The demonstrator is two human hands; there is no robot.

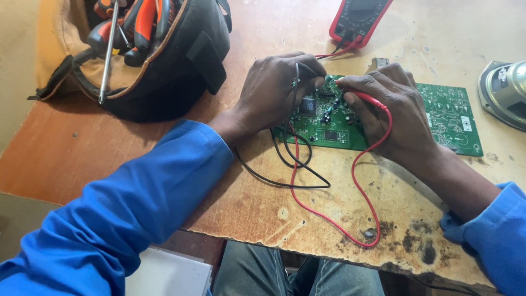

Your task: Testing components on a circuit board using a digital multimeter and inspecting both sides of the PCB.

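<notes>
The green board (378, 118) lies flat on the table (257, 203), its long side running left to right. Our left hand (276, 90) pinches the black probe (297, 74), and our right hand (392, 107) pinches the red probe (361, 97). Both tips point down onto the board's left part, close together

The single head-worn camera looked steeply down from close above onto the worktop (263, 214), facing away from the wearer.
</notes>
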